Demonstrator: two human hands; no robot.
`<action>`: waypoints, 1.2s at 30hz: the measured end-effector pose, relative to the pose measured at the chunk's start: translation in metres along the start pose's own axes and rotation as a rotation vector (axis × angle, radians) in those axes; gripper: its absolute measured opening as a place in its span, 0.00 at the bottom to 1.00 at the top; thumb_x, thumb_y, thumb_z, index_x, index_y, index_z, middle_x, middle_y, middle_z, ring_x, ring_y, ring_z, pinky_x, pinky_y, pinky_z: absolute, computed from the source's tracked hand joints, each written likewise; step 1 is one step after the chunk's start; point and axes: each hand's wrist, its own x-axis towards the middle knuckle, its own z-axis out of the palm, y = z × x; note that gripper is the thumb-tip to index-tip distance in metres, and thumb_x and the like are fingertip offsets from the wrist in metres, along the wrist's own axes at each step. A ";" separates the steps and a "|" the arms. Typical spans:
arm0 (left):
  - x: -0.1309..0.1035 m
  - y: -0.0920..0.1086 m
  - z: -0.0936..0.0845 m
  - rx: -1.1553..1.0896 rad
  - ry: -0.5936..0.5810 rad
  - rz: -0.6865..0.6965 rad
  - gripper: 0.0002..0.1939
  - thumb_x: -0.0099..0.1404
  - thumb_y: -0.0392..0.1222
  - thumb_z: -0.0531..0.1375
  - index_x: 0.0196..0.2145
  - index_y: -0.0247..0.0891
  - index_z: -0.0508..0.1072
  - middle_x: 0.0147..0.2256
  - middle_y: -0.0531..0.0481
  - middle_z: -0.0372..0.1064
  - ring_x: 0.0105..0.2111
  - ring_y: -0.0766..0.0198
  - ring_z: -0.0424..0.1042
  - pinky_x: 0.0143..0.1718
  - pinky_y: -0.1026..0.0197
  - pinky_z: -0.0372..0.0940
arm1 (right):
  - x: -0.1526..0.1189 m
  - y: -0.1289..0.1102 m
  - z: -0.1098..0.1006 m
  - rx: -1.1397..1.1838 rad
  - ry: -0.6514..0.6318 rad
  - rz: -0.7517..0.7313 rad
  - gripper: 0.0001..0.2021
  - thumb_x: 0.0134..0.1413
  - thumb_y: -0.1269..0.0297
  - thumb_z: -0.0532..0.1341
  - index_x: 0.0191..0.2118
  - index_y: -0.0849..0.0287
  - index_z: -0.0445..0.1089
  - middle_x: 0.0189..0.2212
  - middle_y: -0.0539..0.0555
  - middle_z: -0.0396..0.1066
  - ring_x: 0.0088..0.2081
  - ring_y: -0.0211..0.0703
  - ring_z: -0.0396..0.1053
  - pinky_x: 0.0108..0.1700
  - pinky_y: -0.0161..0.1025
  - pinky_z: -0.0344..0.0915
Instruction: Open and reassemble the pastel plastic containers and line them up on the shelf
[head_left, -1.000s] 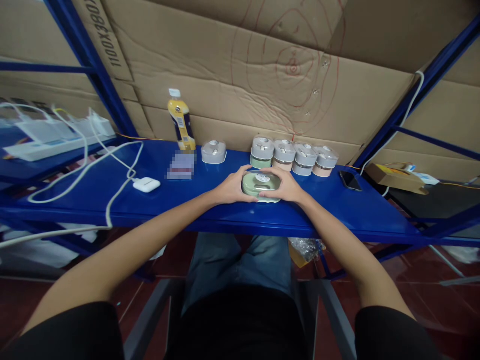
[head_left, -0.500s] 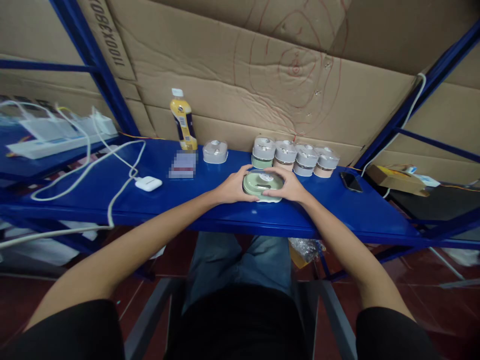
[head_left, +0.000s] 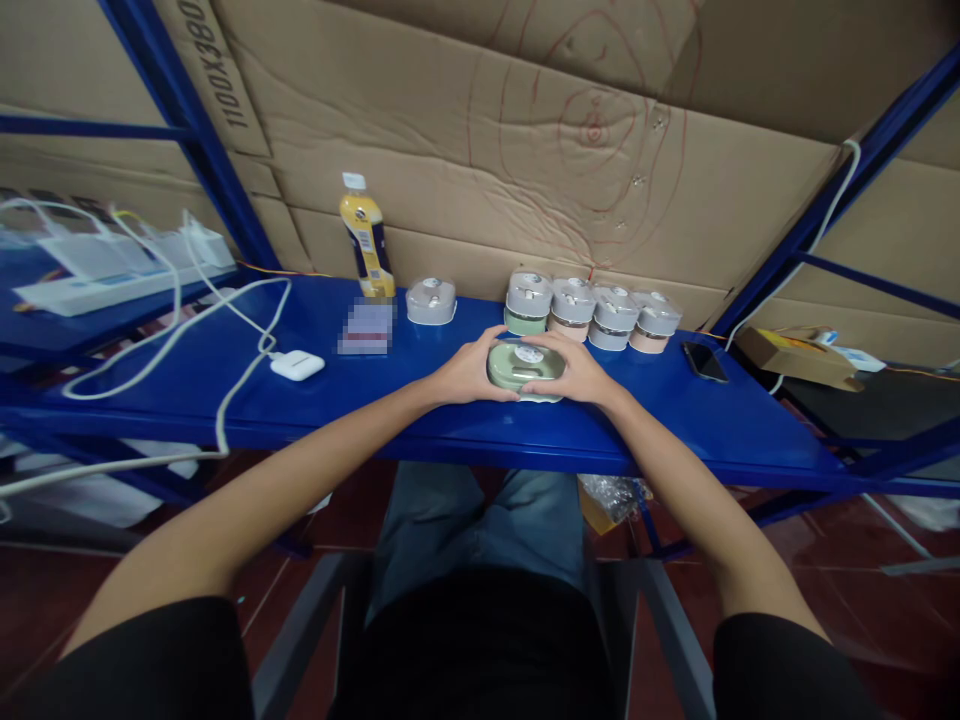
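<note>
So both hands are on the green box, which is at the front part of the blue table, pretty much straight ahead of the person. Left hand is curved around its left end, thumb along the near side. Right hand does the same on the right end, with its thumb reaching across the front. Neither one is spread wide; they've got the box held between them. It's lying flat, with a shiny see-through top and a round whitish label up there. Can't really make out what the fingertips on the far side are doing.

Just behind the hands there's a row of four tubs close together, all with greyish tops; lower halves go green, pinkish, grey, pinkish. Off to the left by itself is a grey box, and next to that a yellow bottle standing upright near the cardboard. A card lies in front of the bottle, but it's pixelated, so no clue what it says. Further left is a white case with a cable at it, and beyond that a power strip with stuff plugged in.

Over on the right, a phone lies near the table's end, and there's an open carton past the blue post. Red rings are drawn on the cardboard.
</note>
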 end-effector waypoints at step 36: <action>-0.023 0.024 -0.014 0.884 0.136 -0.418 0.53 0.70 0.73 0.60 0.71 0.21 0.62 0.53 0.14 0.75 0.55 0.21 0.75 0.51 0.37 0.71 | -0.001 0.027 0.006 -0.172 0.101 0.303 0.41 0.56 0.34 0.71 0.66 0.56 0.71 0.61 0.67 0.73 0.52 0.63 0.78 0.57 0.64 0.76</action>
